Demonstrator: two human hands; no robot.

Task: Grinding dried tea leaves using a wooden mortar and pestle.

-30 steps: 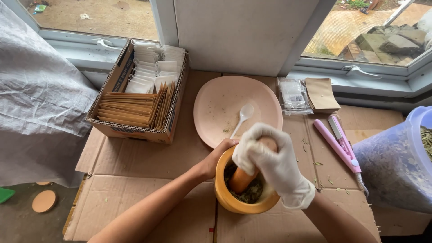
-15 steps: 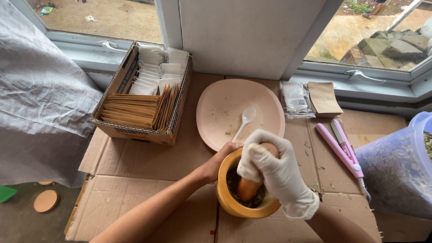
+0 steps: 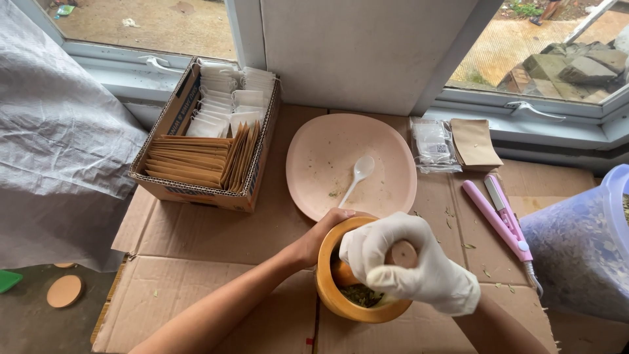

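Observation:
A yellow-orange mortar (image 3: 334,295) stands on flattened cardboard near the front edge, with green crushed herbs (image 3: 359,295) inside. My left hand (image 3: 318,239), bare, grips the mortar's left rim. My right hand (image 3: 409,265), in a white glove, is closed around a wooden pestle (image 3: 401,252) that stands in the bowl; only its rounded top shows. Just behind the mortar lies a pale pink plate (image 3: 327,167) with a white plastic spoon (image 3: 357,176) and a few green crumbs on it.
A cardboard box (image 3: 164,187) of brown and white sachets sits at the left. Clear and brown packets (image 3: 452,144) lie by the window sill, a pink hair-straightener-like sealer (image 3: 499,216) to the right, a translucent tub (image 3: 580,246) at the right edge, grey sacking (image 3: 59,151) on the left.
My gloved right hand has shifted the pestle slightly inside the mortar. My left hand stays on the rim. The view has moved a little.

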